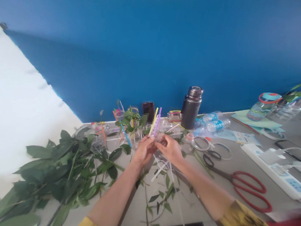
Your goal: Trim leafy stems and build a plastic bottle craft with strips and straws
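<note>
**A:** What are those two bare hands doing?

**B:** The left hand (144, 150) and right hand (169, 149) are close together, fingers pinched on a narrow bundle of thin, flat plastic strips (155, 124) held just above the grey tabletop (205, 205).

**A:** Which way does the bundle point?

**B:** Its long axis runs nearly upright, with the tips leaning slightly toward the blue wall panel (134, 55).

**A:** How many strips?

**B:** One yellow and one purple rise above the grip. Several white ones (162, 167) hang below it, but I can't count them exactly.

**A:** What's around the hands?

**B:** Left of the grip lies a heap of glossy green leafy branches (55, 175). To the right are one pair of scissors with looped red handles (249, 190) and a white power strip (274, 169). Beyond the grip stand one dark metal vacuum flask (191, 108) and two clear plastic water bottles with blue labels (212, 123), both lying on their sides.
</note>
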### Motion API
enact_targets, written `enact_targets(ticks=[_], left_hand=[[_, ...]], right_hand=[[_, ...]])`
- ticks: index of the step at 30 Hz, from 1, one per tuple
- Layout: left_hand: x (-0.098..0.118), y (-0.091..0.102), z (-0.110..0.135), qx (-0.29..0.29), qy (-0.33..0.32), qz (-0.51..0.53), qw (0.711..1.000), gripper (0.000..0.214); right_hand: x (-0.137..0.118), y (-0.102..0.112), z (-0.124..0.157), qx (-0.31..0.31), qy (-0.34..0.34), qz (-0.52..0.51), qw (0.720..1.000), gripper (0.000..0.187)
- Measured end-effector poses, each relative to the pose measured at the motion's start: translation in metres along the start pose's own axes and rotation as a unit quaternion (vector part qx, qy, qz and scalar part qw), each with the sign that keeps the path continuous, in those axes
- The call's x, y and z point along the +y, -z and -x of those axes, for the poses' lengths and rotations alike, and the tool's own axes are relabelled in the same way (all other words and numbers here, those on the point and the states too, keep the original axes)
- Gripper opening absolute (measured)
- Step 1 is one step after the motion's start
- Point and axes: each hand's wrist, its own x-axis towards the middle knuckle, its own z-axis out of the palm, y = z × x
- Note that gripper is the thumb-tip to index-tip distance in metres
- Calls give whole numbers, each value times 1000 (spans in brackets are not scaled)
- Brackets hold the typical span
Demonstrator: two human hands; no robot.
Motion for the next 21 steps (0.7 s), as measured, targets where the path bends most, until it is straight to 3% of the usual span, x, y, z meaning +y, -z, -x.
enact_targets(ticks=[10,21], left_hand=[[0,2,0,-21,-7,38,999,41],[-5,8,-8,-34,-7,95,995,33]], right_hand=[[-5,6,3,11,46,176,983,23],[-5,12,5,-5,95,222,970,41]])
